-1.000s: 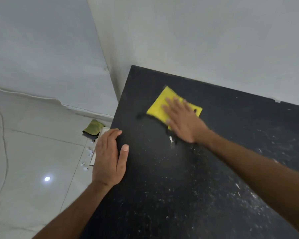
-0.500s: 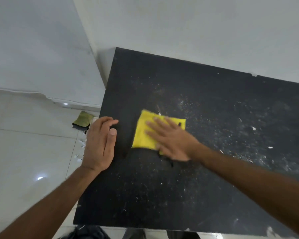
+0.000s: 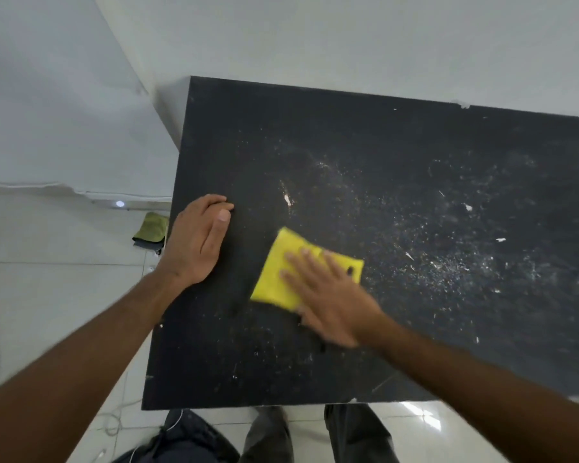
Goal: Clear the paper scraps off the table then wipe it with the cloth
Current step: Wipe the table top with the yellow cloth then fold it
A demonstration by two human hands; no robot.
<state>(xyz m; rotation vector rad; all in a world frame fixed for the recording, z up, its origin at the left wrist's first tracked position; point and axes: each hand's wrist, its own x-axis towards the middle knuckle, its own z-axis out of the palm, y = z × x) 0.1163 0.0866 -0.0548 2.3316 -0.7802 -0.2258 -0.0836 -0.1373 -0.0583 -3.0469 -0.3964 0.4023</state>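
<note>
Right hand (image 3: 328,295) flat, fingers spread, pressing yellow cloth (image 3: 278,275) on black table (image 3: 348,135) (dusty); left hand (image 3: 198,238) rests open at table edge, holding nothing.

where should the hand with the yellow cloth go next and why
Probably sweep the yellow folded cloth rightward under the flat right hand. White dust and small white paper bits speckle the right part of the black tabletop, while the left hand rests at its left edge.
</note>
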